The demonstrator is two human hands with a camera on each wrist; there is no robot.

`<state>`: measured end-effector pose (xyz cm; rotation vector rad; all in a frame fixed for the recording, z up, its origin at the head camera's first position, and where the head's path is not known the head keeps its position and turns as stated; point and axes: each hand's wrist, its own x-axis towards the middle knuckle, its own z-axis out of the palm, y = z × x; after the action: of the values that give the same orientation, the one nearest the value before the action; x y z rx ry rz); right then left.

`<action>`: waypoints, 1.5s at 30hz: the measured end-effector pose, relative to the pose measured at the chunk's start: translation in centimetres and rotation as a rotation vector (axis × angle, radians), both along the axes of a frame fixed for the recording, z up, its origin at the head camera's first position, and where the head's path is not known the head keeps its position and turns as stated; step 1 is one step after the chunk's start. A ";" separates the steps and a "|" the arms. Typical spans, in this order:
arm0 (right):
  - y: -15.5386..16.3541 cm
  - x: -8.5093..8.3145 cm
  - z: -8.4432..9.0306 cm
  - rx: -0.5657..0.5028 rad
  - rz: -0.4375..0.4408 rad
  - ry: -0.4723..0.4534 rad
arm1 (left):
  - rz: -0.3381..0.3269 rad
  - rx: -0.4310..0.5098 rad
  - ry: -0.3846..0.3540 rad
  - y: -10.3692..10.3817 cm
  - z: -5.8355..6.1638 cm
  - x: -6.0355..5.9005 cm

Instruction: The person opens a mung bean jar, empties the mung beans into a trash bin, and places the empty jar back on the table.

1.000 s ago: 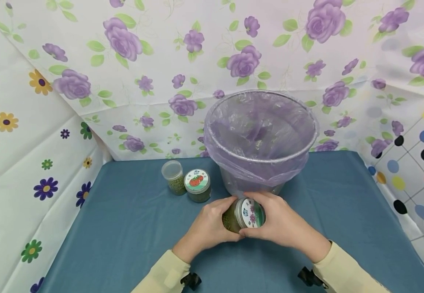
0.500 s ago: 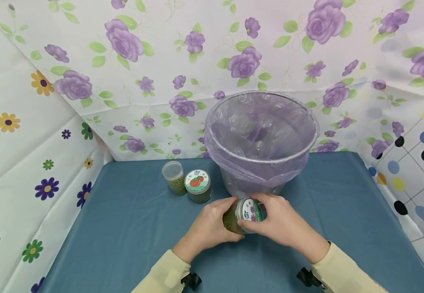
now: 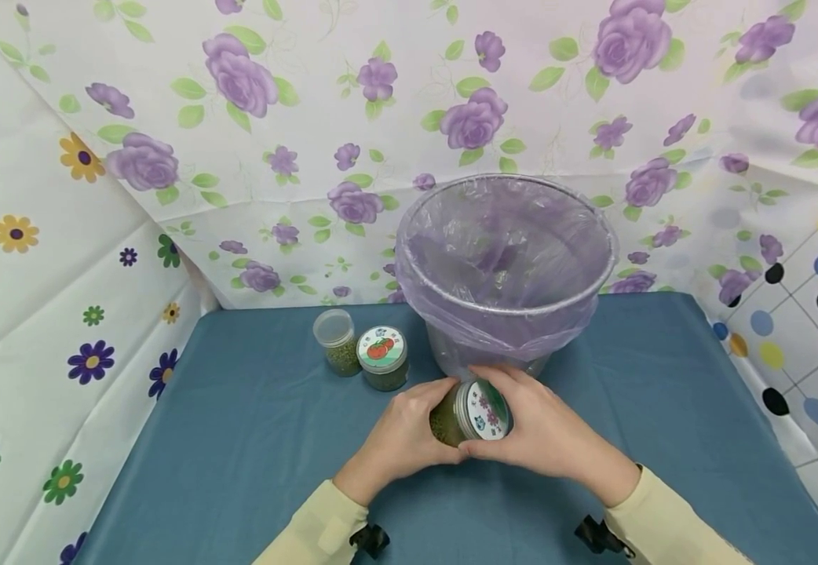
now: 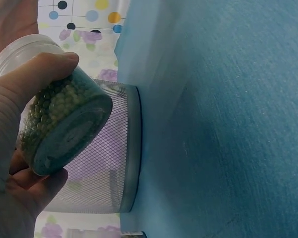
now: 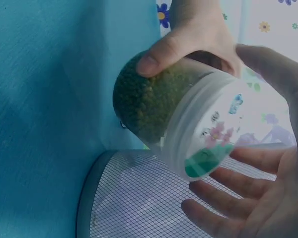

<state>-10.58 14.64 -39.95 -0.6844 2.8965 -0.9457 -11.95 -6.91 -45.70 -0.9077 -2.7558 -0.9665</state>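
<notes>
In the head view, my left hand [image 3: 409,431] grips the body of a clear jar [image 3: 446,420] filled with small green beans. The jar lies tilted, its lid [image 3: 487,410] facing right, with a flower label on it. Around this lid my right hand [image 3: 539,424] is spread, thumb below and fingers above. In the right wrist view, the right thumb [image 5: 268,67] stands apart from the lid, and the fingers stretch out beside its lower edge. Seen from the left wrist, the left thumb [image 4: 54,67] presses the jar's side and fingertips support it from below.
Behind the hands stands a mesh wastebasket [image 3: 487,361] lined with a purple plastic bag [image 3: 515,326]. To its left are an uncovered jar [image 3: 338,345] of green beans and a lidded jar [image 3: 382,359] with a tomato label. A blue cloth [image 3: 261,439] covers the table.
The lid's label has turned counterclockwise in the head view. My right thumb lay across the label half a second ago and is now below the lid. The left hand has stayed in place.
</notes>
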 end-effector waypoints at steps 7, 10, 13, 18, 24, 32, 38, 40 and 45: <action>-0.6 -0.2 -0.3 -0.048 -0.101 -0.028 | -0.017 0.018 0.015 0.1 0.2 -0.1; -0.6 -0.2 -0.3 -0.062 -0.097 -0.047 | -0.014 0.014 0.017 0.1 0.1 -0.1; -0.6 -0.2 -0.3 -0.053 -0.083 -0.046 | -0.007 0.005 0.015 0.1 0.0 0.0; -0.5 -0.1 -0.2 -0.009 -0.043 -0.022 | -0.004 0.000 0.001 0.1 0.0 0.1; -0.4 -0.2 -0.2 0.011 -0.027 -0.019 | -0.011 0.006 0.003 0.0 0.0 0.0; -0.6 -0.2 -0.4 -0.078 -0.085 -0.058 | -0.005 0.012 0.020 -0.2 0.0 0.1; -0.6 -0.4 -0.4 -0.048 -0.176 -0.131 | 0.004 -0.002 0.002 -0.2 0.1 0.2; -0.5 -0.4 -0.4 -0.035 -0.184 -0.152 | 0.004 -0.001 -0.001 -0.2 0.1 0.3; -0.4 -0.3 -0.4 -0.058 -0.173 -0.186 | 0.001 -0.001 -0.005 -0.1 0.2 0.3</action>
<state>-10.89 14.20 -40.35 -0.3312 2.8070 -1.0516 -11.68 -7.01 -45.54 -0.9052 -2.7607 -0.9684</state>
